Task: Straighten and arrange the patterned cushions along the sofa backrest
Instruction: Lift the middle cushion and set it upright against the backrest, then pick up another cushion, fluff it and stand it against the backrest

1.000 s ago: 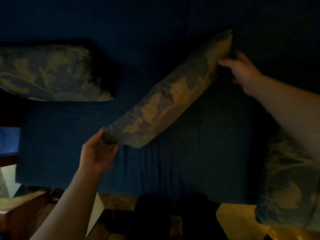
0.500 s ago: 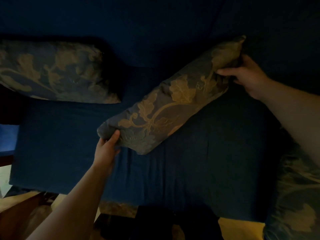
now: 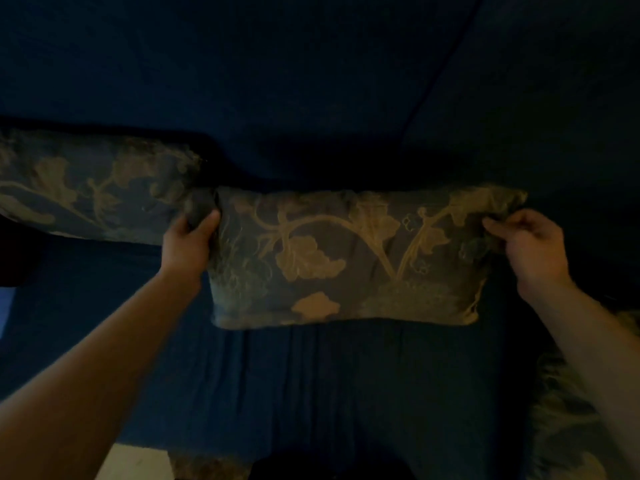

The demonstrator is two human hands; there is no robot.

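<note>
Against the sofa backrest point(image 3: 311, 81), both hands hold the cushion point(image 3: 346, 258).

Dark blue sofa point(image 3: 311, 375) bears three patterned cushions point(image 3: 346, 265).

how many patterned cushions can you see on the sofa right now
3. One cushion is in the middle, held at its ends by both hands. A second leans against the backrest on the left. A third is partly cut off at the lower right edge; more may be out of frame.

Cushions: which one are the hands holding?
The middle cushion. The left hand and right hand each pinch an upper corner; the left cushion and right cushion lie untouched.
</note>
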